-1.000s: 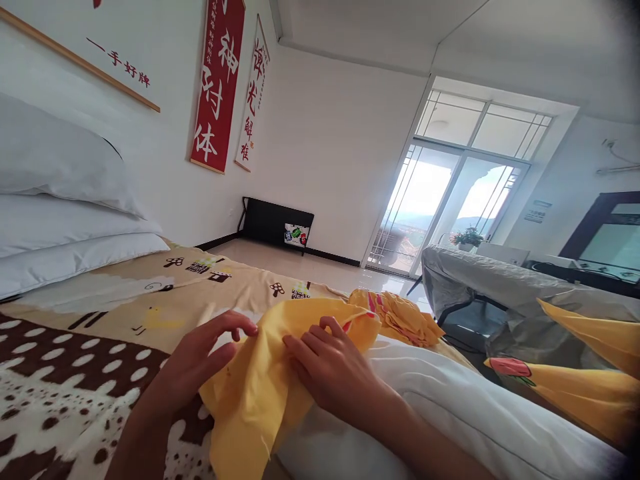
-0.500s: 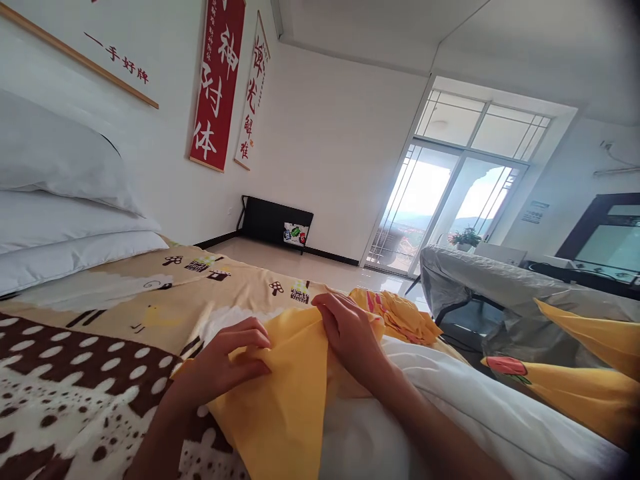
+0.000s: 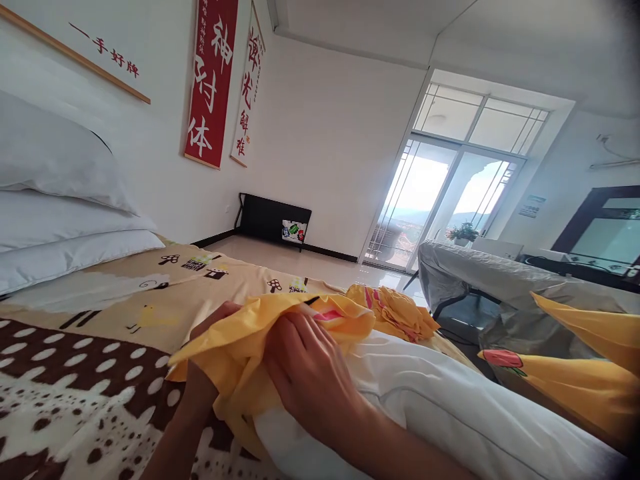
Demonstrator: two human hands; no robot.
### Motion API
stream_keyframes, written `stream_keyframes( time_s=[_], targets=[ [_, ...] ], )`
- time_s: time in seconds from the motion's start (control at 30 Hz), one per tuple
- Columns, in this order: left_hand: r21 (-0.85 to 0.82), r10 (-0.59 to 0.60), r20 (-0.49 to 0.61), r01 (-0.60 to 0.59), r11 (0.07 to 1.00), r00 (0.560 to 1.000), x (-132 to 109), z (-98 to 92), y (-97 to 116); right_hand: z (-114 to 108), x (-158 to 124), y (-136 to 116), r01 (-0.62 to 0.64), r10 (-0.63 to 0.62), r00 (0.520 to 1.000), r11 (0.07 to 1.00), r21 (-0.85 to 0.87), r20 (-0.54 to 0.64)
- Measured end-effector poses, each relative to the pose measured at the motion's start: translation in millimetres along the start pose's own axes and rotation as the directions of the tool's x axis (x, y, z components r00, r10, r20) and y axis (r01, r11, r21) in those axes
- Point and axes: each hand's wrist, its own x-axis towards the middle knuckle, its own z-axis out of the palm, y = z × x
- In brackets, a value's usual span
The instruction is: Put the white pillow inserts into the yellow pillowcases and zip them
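A yellow pillowcase [image 3: 235, 343] is bunched over the end of a white pillow [image 3: 450, 407] that lies across the bed in front of me. My right hand [image 3: 305, 373] lies on top of the pillow's end, fingers curled into the yellow cloth. My left hand [image 3: 210, 333] is mostly under the cloth, gripping its edge from below; only its wrist and a bit of the back show. A pink flower print shows on the cloth near my right fingers.
The bed has a patterned beige and brown sheet [image 3: 90, 360]. White pillows [image 3: 60, 200] are stacked at the left. More yellow cloth [image 3: 395, 310] lies bunched behind the pillow, and yellow cushions [image 3: 575, 373] sit at the right by a grey covered chair [image 3: 480, 280].
The pillowcase edge has been drawn up over the pillow's end. My left hand went under the cloth; my right hand moved back down onto the pillow.
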Motion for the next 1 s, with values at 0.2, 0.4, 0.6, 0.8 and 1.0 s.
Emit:
stream_keyframes(
  time_s=[0.2,0.4,0.6,0.8,1.0],
  targets=[
    [-0.008,0.193,0.124,-0.194,0.981,0.973,-2,-4.6,18,6,7,20,0.113,-0.101,0.99,0.985,0.129,-0.097],
    [0.026,0.193,0.267,-0.207,0.978,0.944,5,-28.6,2,8,9,28,0.127,-0.056,0.975,0.934,0.333,-0.214],
    [0.032,0.218,0.297,-0.238,0.971,0.93,14,-39.8,-22,6,11,27,0.151,-0.061,0.973,0.898,0.414,-0.224],
    [-0.139,0.258,0.032,-0.251,0.958,0.966,14,-32.9,-22,9,11,24,0.15,-0.037,0.969,0.874,0.462,-0.245],
    [-0.348,0.088,-0.21,-0.159,0.924,0.974,20,-25.0,-34,3,2,21,0.31,-0.261,0.95,0.851,0.424,-0.17]
  ],
)
